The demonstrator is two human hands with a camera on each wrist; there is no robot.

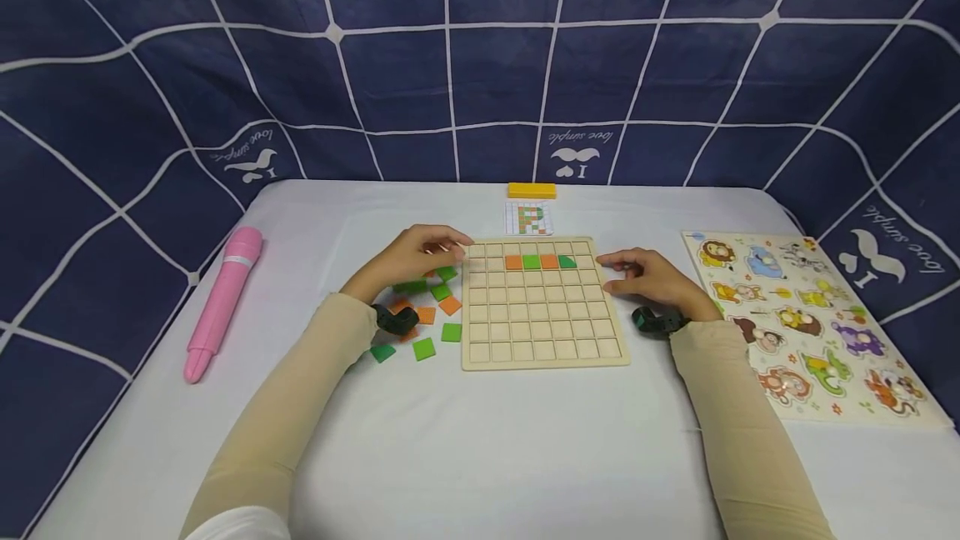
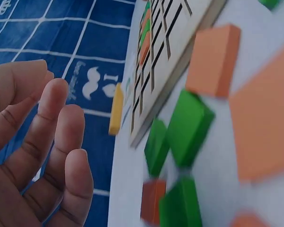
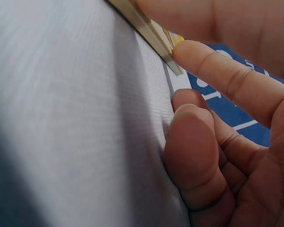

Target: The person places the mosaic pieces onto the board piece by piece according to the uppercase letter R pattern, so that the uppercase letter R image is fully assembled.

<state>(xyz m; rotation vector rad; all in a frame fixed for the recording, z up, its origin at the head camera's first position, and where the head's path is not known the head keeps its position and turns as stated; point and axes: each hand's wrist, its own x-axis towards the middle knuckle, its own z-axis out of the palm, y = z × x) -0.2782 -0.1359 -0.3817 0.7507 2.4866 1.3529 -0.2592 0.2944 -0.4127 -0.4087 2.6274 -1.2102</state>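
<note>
A wooden grid board (image 1: 543, 307) lies flat, with a row of orange and green square tiles and a green rounded tile (image 1: 567, 262) in its upper part. My left hand (image 1: 423, 255) is at the board's upper left corner, above loose tiles; its fingers are slightly bent with nothing between them, also in the left wrist view (image 2: 42, 146). At the board's right edge is my right hand (image 1: 648, 277), fingers loosely bent. In the right wrist view that hand (image 3: 236, 142) has a fingertip at the board's edge (image 3: 154, 40); whether it touches cannot be told.
Loose green and orange tiles (image 1: 423, 348) lie left of the board. Behind it are a pattern card (image 1: 528, 218) and a yellow block (image 1: 532, 190). A pink microphone-shaped object (image 1: 223, 304) lies at the left, an animal puzzle board (image 1: 817, 323) at the right.
</note>
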